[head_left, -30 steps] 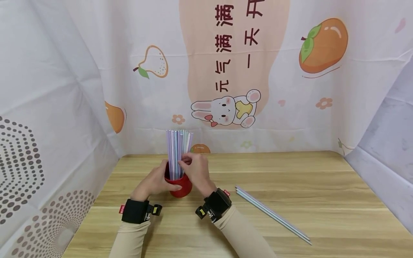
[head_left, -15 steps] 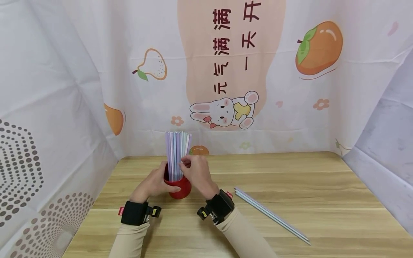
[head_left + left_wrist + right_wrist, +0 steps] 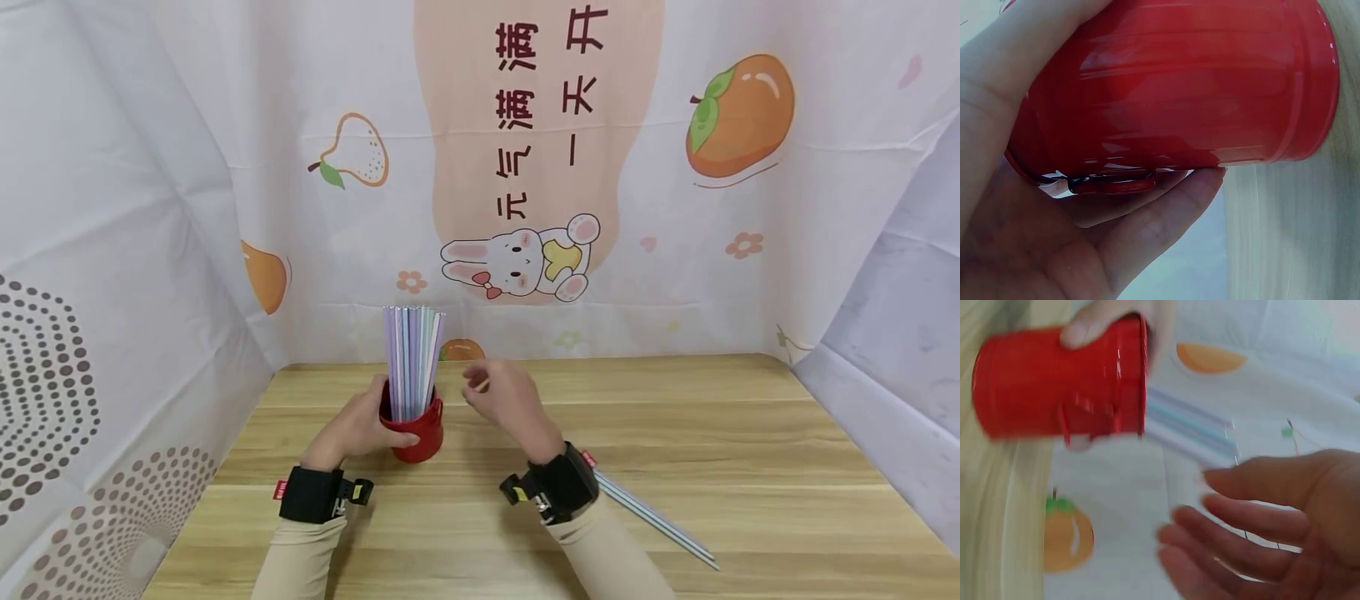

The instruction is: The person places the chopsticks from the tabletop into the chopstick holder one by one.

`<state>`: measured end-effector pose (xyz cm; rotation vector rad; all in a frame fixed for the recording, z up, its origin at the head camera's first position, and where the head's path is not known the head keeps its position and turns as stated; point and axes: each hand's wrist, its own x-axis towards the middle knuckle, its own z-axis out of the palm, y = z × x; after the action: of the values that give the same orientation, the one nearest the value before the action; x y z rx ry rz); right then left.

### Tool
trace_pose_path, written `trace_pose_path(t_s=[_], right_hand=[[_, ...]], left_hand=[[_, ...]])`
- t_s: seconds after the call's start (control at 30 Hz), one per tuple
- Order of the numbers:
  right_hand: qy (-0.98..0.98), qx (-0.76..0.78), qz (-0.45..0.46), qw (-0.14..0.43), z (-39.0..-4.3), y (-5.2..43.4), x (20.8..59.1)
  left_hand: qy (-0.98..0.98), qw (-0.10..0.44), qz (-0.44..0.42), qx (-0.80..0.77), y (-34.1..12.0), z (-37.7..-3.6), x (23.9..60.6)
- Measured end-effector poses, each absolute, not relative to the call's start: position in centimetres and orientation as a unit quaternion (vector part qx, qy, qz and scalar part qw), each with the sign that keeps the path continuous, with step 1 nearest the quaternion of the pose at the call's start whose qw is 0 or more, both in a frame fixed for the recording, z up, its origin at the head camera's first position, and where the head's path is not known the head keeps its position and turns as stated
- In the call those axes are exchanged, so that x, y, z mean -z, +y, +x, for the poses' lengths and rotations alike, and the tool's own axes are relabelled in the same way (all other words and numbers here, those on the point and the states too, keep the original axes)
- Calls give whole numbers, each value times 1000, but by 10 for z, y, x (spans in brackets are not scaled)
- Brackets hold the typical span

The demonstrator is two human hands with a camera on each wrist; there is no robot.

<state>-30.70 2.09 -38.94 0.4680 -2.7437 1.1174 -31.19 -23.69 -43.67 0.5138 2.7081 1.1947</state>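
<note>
A red metal pail (image 3: 424, 440) with small side handles stands on the table, left of the middle. Long thin pastel sticks (image 3: 408, 358), which look like straws, rise from it in lilac, blue, mint and white. My left hand (image 3: 358, 425) grips the pail from the left, thumb across its front; the left wrist view shows the fingers (image 3: 1166, 219) around the far side of the red wall. Just right of the pail, my right hand (image 3: 510, 402) is in the air with loosely bent fingers and nothing in them. The right wrist view is blurred.
A few more pastel sticks (image 3: 660, 518) lie slanting on the wooden table (image 3: 750, 450) at the right, partly behind the right wrist strap. A printed cloth (image 3: 675, 250) hangs along the table's back edge, and a dotted cloth (image 3: 112, 250) hangs at the left.
My right hand has come away from the sticks in the pail and moved right, its fingers loosening. My left hand and the pail have stayed in place.
</note>
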Motion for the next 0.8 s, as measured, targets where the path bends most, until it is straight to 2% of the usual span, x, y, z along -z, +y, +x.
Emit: trace_pose_path(t_s=[0.17, 0.43, 0.63, 0.8], right_hand=[[-943, -304, 138, 9, -301, 62, 394], [-949, -259, 179, 0, -290, 120, 415], [-956, -218, 197, -26, -287, 145, 428], [-964, -192, 169, -67, -288, 150, 434]], left_hand=[[897, 77, 170, -400, -237, -311, 439], [892, 73, 189, -404, -239, -313, 439], [892, 77, 187, -404, -238, -316, 438], [894, 74, 190, -399, -238, -316, 437]])
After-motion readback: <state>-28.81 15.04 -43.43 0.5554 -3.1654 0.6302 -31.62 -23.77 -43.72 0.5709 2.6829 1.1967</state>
